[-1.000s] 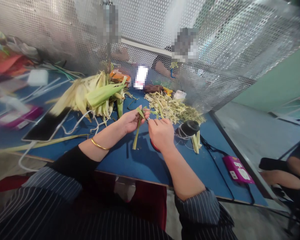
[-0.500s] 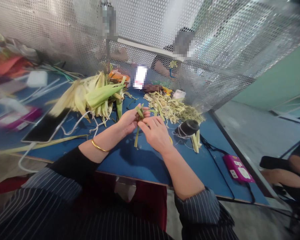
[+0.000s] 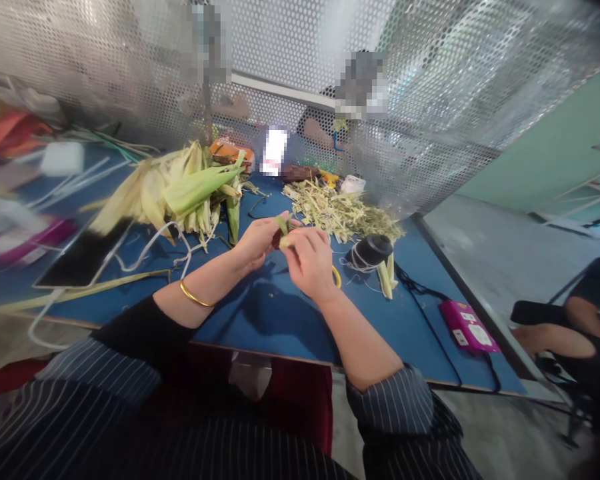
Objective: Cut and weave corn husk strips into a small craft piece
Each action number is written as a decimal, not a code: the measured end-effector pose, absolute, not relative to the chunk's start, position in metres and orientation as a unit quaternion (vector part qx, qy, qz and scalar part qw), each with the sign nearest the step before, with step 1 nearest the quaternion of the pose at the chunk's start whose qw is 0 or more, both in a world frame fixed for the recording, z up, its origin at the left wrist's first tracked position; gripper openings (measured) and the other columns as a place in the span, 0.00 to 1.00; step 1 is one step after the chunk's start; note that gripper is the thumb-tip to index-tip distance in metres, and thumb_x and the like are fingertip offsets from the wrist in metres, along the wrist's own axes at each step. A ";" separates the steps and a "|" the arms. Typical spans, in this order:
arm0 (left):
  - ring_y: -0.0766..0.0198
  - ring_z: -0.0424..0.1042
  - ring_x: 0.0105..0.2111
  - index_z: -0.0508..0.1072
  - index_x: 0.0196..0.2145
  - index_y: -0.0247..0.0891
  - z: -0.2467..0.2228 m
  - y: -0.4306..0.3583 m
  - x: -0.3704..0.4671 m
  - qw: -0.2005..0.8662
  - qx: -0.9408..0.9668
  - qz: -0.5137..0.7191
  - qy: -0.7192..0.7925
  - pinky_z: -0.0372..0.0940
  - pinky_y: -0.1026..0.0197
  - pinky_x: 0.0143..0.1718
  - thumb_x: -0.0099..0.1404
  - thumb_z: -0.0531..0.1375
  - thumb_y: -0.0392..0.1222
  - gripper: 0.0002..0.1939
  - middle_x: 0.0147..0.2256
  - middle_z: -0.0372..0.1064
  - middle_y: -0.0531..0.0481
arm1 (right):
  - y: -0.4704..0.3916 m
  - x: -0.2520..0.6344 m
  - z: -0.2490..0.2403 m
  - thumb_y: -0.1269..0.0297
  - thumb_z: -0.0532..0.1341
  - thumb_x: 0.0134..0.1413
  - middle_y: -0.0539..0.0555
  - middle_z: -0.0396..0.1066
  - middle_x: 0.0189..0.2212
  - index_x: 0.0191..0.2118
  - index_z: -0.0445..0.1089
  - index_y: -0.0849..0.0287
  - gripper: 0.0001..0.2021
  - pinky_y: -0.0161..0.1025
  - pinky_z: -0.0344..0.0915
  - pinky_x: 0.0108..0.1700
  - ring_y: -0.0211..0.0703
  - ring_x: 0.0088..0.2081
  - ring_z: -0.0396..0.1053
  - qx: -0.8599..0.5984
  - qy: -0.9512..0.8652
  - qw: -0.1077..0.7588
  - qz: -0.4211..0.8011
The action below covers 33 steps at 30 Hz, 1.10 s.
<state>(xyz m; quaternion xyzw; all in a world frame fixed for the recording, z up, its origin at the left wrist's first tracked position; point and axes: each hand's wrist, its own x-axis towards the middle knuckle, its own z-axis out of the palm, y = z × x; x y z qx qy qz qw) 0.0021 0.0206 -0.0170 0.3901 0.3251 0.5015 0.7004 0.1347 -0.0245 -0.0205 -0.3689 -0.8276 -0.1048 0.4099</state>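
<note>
A green corn husk strip (image 3: pixel 283 225) is pinched between my two hands above the blue table. My left hand (image 3: pixel 259 241) holds it from the left, fingers curled and partly hidden behind the right hand. My right hand (image 3: pixel 310 261) grips a pale part of the strip between thumb and fingers, its back towards me. Just beyond my right hand lies a heap of shredded husk pieces (image 3: pixel 325 213). A yellow ring-shaped thing (image 3: pixel 337 277) shows partly behind the right wrist. To the left rests a bundle of corn husks (image 3: pixel 200 187).
A black thread spool (image 3: pixel 373 252) stands right of my hands. Further right is a magenta power strip (image 3: pixel 469 327) with black cables. A dark phone or tablet (image 3: pixel 84 257) with a white cable lies left. A perforated metal screen (image 3: pixel 280 60) borders the back; people sit beyond it and at right.
The strip's end that hung below my hands no longer hangs there; a pale part is now at my right fingertips. My right hand has turned and its fingers have closed up more.
</note>
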 end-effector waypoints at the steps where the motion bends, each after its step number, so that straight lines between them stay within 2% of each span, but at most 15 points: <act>1: 0.69 0.70 0.24 0.77 0.30 0.31 -0.018 0.020 0.002 0.693 0.403 0.503 0.323 0.66 0.66 0.28 0.58 0.64 0.50 0.16 0.25 0.74 0.47 | -0.025 0.135 -0.019 0.67 0.55 0.60 0.55 0.71 0.37 0.36 0.66 0.56 0.04 0.45 0.60 0.48 0.45 0.43 0.68 -0.388 -0.801 0.451 -0.068; 5: 0.66 0.72 0.24 0.76 0.30 0.31 -0.019 0.018 0.003 0.667 0.463 0.473 0.341 0.69 0.63 0.29 0.59 0.63 0.53 0.18 0.25 0.74 0.46 | -0.018 0.139 -0.019 0.64 0.56 0.57 0.51 0.68 0.30 0.32 0.63 0.56 0.04 0.41 0.62 0.40 0.42 0.34 0.67 -0.477 -0.661 0.572 0.090; 9: 0.67 0.72 0.23 0.75 0.30 0.31 -0.016 0.014 0.005 0.652 0.491 0.453 0.359 0.69 0.63 0.29 0.61 0.61 0.52 0.18 0.24 0.73 0.46 | -0.009 0.142 -0.023 0.63 0.58 0.53 0.47 0.62 0.23 0.27 0.61 0.56 0.07 0.38 0.59 0.33 0.38 0.27 0.61 -0.541 -0.594 0.570 0.171; 13: 0.68 0.71 0.23 0.74 0.30 0.31 -0.015 0.012 0.006 0.650 0.506 0.444 0.353 0.69 0.65 0.27 0.61 0.61 0.52 0.18 0.25 0.73 0.47 | -0.009 0.140 -0.024 0.63 0.57 0.53 0.47 0.62 0.23 0.25 0.59 0.56 0.08 0.38 0.56 0.33 0.38 0.27 0.59 -0.589 -0.593 0.527 0.157; 19: 0.67 0.70 0.21 0.71 0.26 0.33 -0.020 0.013 0.007 0.646 0.482 0.444 0.392 0.67 0.65 0.24 0.54 0.66 0.52 0.18 0.21 0.70 0.50 | -0.014 0.137 -0.027 0.63 0.54 0.56 0.49 0.66 0.25 0.31 0.59 0.55 0.04 0.38 0.56 0.34 0.40 0.27 0.62 -0.593 -0.638 0.478 0.114; 23: 0.67 0.71 0.22 0.73 0.26 0.32 -0.022 0.012 0.009 0.645 0.483 0.445 0.391 0.66 0.66 0.25 0.55 0.65 0.53 0.18 0.22 0.71 0.49 | -0.012 0.138 -0.031 0.64 0.53 0.57 0.49 0.67 0.26 0.33 0.59 0.55 0.03 0.39 0.55 0.33 0.42 0.28 0.63 -0.606 -0.645 0.458 0.080; 29: 0.67 0.73 0.28 0.76 0.32 0.33 -0.018 0.012 0.008 0.692 0.488 0.430 0.312 0.68 0.65 0.33 0.55 0.64 0.38 0.07 0.28 0.74 0.48 | -0.011 0.141 -0.026 0.63 0.54 0.57 0.50 0.66 0.26 0.32 0.58 0.55 0.05 0.39 0.56 0.34 0.42 0.28 0.63 -0.616 -0.627 0.474 0.049; 33: 0.68 0.72 0.26 0.74 0.31 0.33 -0.019 0.013 0.006 0.687 0.473 0.437 0.337 0.69 0.64 0.31 0.55 0.64 0.38 0.06 0.27 0.73 0.49 | -0.012 0.140 -0.026 0.63 0.54 0.57 0.50 0.66 0.25 0.31 0.58 0.55 0.05 0.39 0.56 0.34 0.41 0.27 0.62 -0.598 -0.631 0.491 0.059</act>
